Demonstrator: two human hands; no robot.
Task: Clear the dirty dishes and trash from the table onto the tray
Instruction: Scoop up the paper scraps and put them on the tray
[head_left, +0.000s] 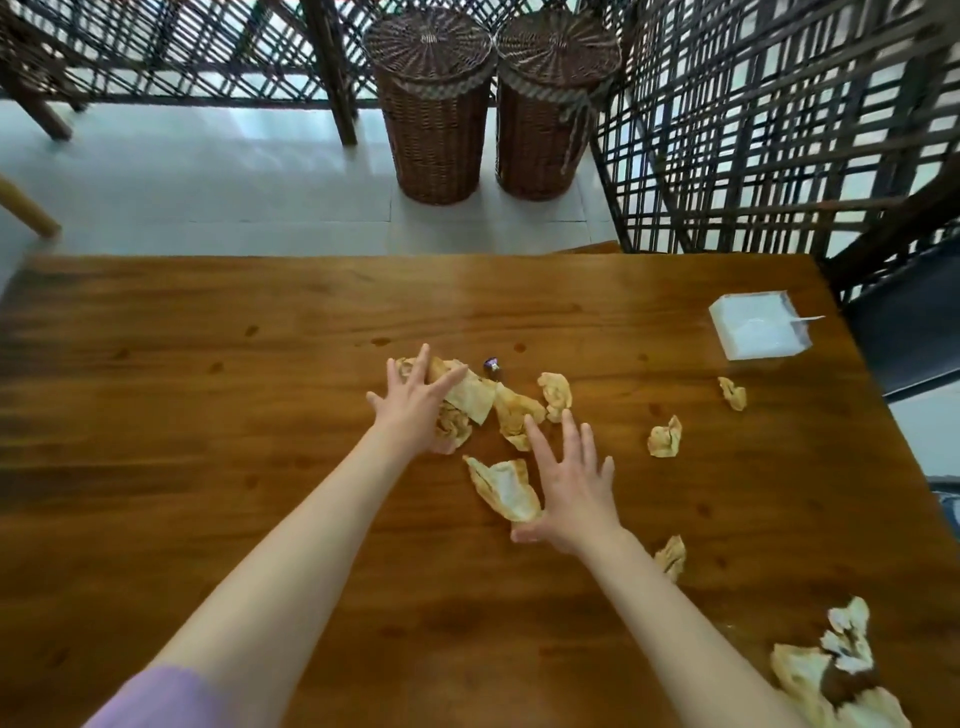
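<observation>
Crumpled stained napkins lie scattered over the wooden table (208, 415). My left hand (413, 402) lies with spread straight fingers on a pile of napkins (470, 397) at mid-table. My right hand (569, 486), fingers also spread, rests beside a torn napkin (504, 488) and just below another crumpled napkin (514, 413). A small purple wrapper (492, 365) lies behind the pile. More napkins lie to the right (666, 439), (732, 393), (671, 557), and a bigger soiled heap (836, 670) sits at the near right corner. No tray is in view.
A clear square napkin holder (756, 327) with white napkins stands at the far right of the table. Two wicker baskets (436, 104) stand on the floor beyond the table, beside dark lattice screens (779, 130). A dark chair seat (904, 332) is at the right.
</observation>
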